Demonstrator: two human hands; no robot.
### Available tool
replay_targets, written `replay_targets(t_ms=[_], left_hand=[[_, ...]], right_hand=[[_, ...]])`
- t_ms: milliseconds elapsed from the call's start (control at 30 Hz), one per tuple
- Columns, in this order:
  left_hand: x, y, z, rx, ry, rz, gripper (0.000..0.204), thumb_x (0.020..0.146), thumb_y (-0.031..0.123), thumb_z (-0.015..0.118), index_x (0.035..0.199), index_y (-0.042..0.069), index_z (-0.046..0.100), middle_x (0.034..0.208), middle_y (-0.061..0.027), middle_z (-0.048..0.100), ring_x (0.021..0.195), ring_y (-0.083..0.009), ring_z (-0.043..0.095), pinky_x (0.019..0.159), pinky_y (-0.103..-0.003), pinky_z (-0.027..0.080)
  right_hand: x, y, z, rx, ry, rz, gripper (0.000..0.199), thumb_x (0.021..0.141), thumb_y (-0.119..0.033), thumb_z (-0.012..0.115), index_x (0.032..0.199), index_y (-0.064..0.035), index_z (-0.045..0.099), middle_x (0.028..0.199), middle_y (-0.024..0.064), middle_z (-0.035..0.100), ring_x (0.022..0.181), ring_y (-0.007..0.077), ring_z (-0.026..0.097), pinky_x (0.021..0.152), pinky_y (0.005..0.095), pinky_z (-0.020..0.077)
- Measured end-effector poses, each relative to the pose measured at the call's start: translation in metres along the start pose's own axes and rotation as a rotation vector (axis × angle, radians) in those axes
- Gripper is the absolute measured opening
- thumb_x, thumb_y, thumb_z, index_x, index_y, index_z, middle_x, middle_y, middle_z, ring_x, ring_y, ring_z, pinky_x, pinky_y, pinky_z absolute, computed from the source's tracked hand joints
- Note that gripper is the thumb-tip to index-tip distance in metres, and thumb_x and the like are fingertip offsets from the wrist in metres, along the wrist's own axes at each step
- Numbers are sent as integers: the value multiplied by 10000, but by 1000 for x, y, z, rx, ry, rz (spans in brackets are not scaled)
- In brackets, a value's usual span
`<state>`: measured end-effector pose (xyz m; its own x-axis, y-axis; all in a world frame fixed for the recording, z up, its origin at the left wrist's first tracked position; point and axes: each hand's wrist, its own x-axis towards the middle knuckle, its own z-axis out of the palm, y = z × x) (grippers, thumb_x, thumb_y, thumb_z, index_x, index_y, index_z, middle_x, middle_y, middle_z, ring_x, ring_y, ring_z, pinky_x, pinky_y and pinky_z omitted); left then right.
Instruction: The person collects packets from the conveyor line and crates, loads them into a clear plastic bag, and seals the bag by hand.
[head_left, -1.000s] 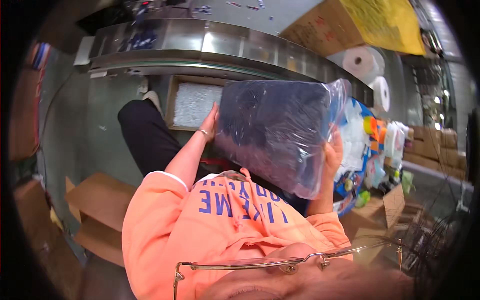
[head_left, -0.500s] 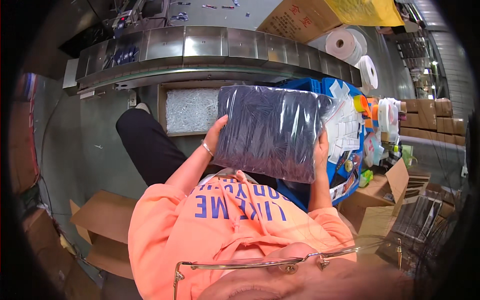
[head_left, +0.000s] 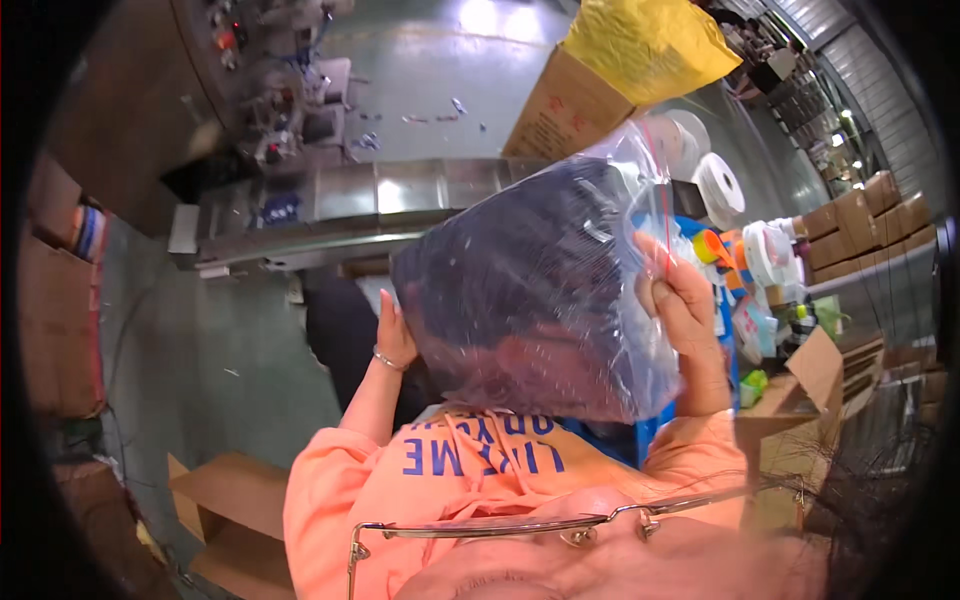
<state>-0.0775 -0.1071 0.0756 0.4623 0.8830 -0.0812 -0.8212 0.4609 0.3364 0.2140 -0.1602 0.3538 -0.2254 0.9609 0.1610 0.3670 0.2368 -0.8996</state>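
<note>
Currently both hands are holding a clear plastic bag [head_left: 540,290] with a dark folded garment inside, raised at the centre of the frame, above the orange sweatshirt [head_left: 470,480]. Left hand [head_left: 393,335] is pressing flat against the bag's left edge at mid-frame, fingers together and pointing up, a thin bracelet showing at the wrist. Right hand [head_left: 680,300] is gripping the bag's right edge, right of centre, thumb and fingers closed on the plastic just below the bag's open mouth with its red seal strip. Bag is sitting between the two hands, tilted, its top corner reaching toward the upper right. Behind it, a metal conveyor [head_left: 400,200] is running across the upper middle. White tape rolls [head_left: 720,185] are lying at the upper right, near a cardboard box with yellow packaging [head_left: 650,45] on top. Flat cardboard [head_left: 225,500] is lying at the lower left on the floor.
</note>
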Motion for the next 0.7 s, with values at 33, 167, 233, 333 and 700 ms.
replay_targets(t_ms=[33, 167, 233, 333, 700], left_hand=[[-2, 16, 2, 109, -16, 102, 774, 851, 626, 377, 1366, 52, 303, 1357, -126, 396, 1224, -246, 404, 1037, -391, 302], [-38, 130, 144, 991, -151, 851, 714, 845, 537, 481, 1345, 46, 344, 1352, -162, 388, 1253, -273, 380, 1048, -389, 275], [-69, 151, 227, 1576, -466, 1000, 675, 794, 515, 559, 1237, 18, 455, 1216, -185, 491, 1138, -291, 472, 973, -390, 340], [-94, 139, 309, 2264, -725, 866, 533, 712, 451, 660, 1035, 35, 581, 965, -128, 592, 896, -288, 563, 792, -385, 428], [-88, 117, 245, 2202, -662, 613, 398, 674, 397, 715, 750, 57, 521, 668, -81, 501, 557, -261, 514, 486, -332, 416]], right_hand=[[8, -25, 2, 4, -114, -67, 509, 779, 50, 347, 1282, 54, 428, 573, -44, 388, 497, 56, 367, 496, 202, 331], [43, -66, 25, -195, -559, -602, 583, 730, 34, 466, 1306, 35, 379, 700, 128, 594, 545, 302, 537, 531, 380, 436], [44, -70, 44, -204, -594, -681, 571, 753, 9, 474, 1314, 18, 365, 730, 151, 605, 582, 343, 560, 543, 409, 449], [43, -73, 63, -533, -938, -512, 493, 804, -67, 460, 1286, -26, 369, 714, 167, 583, 615, 351, 580, 534, 434, 453], [-35, -52, 6, -741, -420, -416, 320, 686, -173, 674, 931, -57, 504, 777, 82, 533, 767, 281, 558, 639, 359, 445]])
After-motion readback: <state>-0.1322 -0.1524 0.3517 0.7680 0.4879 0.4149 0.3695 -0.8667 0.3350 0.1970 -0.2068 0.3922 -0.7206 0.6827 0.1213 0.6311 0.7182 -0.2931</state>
